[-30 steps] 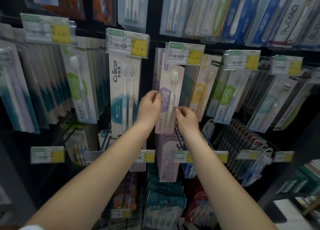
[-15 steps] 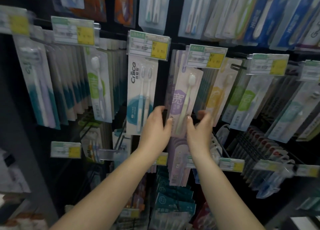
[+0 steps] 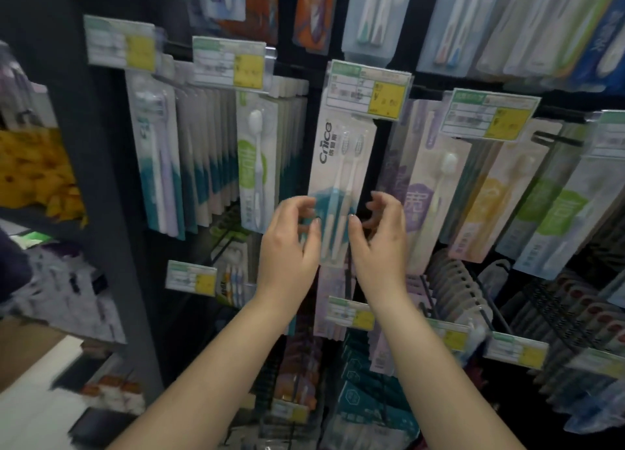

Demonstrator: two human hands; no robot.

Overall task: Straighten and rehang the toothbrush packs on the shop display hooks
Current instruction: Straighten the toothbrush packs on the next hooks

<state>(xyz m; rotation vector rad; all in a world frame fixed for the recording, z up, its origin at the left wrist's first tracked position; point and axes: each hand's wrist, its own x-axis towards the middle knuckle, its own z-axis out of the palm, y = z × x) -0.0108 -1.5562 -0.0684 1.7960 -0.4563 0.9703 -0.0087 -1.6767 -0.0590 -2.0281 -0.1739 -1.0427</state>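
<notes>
A white and teal Cnice twin toothbrush pack (image 3: 340,165) hangs from a hook under a yellow price tag (image 3: 368,91). My left hand (image 3: 291,243) is at the pack's lower left edge and my right hand (image 3: 380,240) at its lower right edge. Both hands have loosely curled fingers, and the thumbs point inward at the pack's sides. Neither hand plainly grips it. To the right hangs the purple single-brush pack (image 3: 429,192), straight on its hook.
Rows of toothbrush packs fill the hooks: green ones (image 3: 253,165) to the left, yellow (image 3: 490,192) and green (image 3: 554,212) to the right. Lower hooks carry price tags (image 3: 191,278) and more packs. A dark shelf upright (image 3: 111,212) stands at left.
Both hands have left the purple pack and moved left to the Cnice twin pack. My view has swung left, so the display has shifted right in the frame.
</notes>
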